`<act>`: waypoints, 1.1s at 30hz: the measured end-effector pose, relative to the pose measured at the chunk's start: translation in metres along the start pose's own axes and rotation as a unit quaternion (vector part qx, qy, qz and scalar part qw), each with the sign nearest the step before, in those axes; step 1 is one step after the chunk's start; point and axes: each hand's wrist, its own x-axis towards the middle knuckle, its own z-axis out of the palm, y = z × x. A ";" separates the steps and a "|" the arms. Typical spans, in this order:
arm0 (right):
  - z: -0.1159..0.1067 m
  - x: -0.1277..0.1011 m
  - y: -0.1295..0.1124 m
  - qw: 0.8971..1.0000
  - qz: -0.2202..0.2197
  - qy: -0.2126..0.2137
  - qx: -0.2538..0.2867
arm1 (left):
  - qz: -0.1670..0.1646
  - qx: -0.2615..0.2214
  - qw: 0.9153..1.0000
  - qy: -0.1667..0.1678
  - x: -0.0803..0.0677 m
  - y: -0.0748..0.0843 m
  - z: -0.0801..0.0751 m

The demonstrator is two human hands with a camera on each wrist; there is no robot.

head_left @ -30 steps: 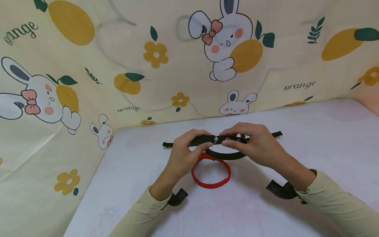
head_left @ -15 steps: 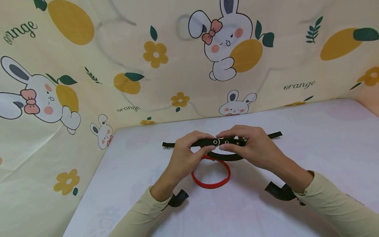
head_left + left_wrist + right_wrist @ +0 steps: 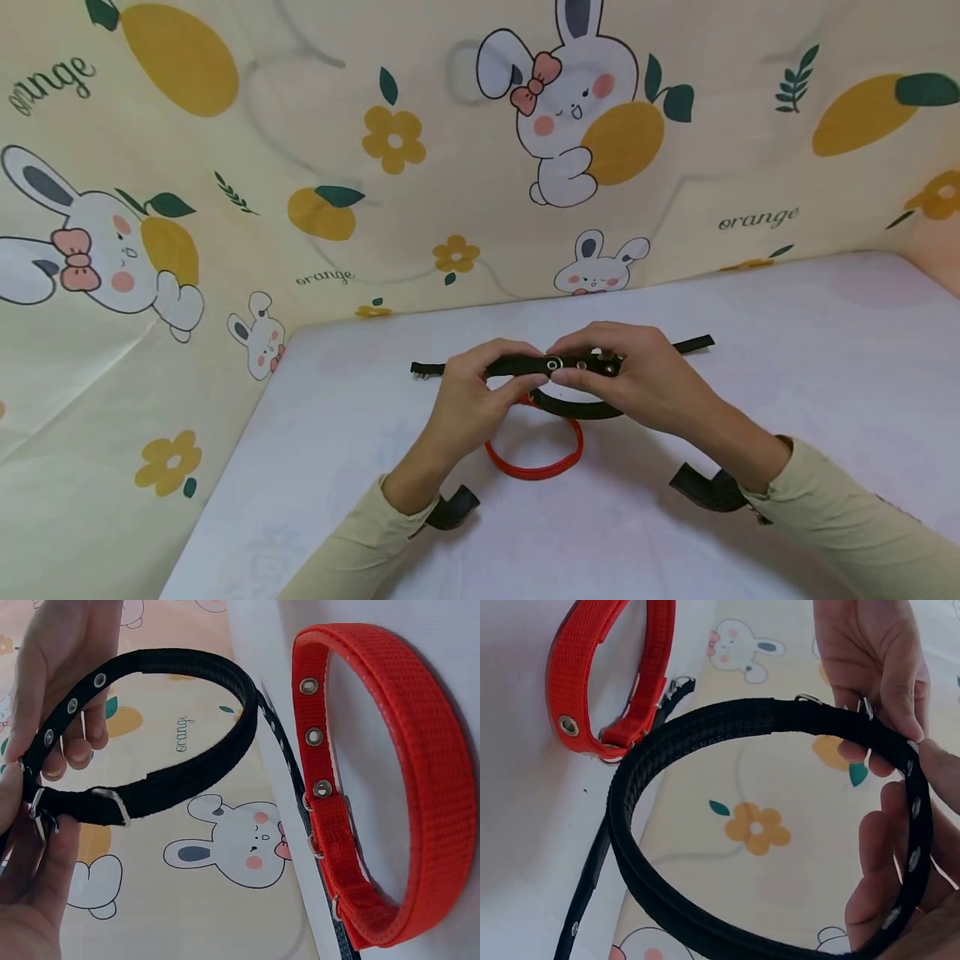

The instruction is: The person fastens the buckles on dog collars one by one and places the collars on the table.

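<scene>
Both hands hold a black collar (image 3: 577,408) bent into a loop above the white table. My left hand (image 3: 480,400) pinches its buckle end between thumb and fingers; the metal buckle (image 3: 41,810) shows by those fingertips in the left wrist view. On the other side, my right hand (image 3: 637,367) grips the end with the row of metal eyelets (image 3: 915,859). The two hands' fingertips nearly meet where the ends overlap. A red collar (image 3: 534,473), fastened in a ring with eyelets and metal loops, stands on the table just below the black one.
Behind the hands a second black strap (image 3: 697,343) lies straight across the table (image 3: 337,467), its middle hidden by the hands. A patterned cloth (image 3: 405,208) with rabbits and oranges rises at the back and left. Black wrist mounts (image 3: 453,508) hang under the sleeves.
Both hands have come slightly down and nearer with the black collar, now overlapping more of the red one. The fingertips have drawn closer together at the collar's ends.
</scene>
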 end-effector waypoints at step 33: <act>0.001 0.002 -0.001 0.997 0.037 0.066 0.021 | -0.191 -0.144 0.970 0.032 0.002 0.000 0.004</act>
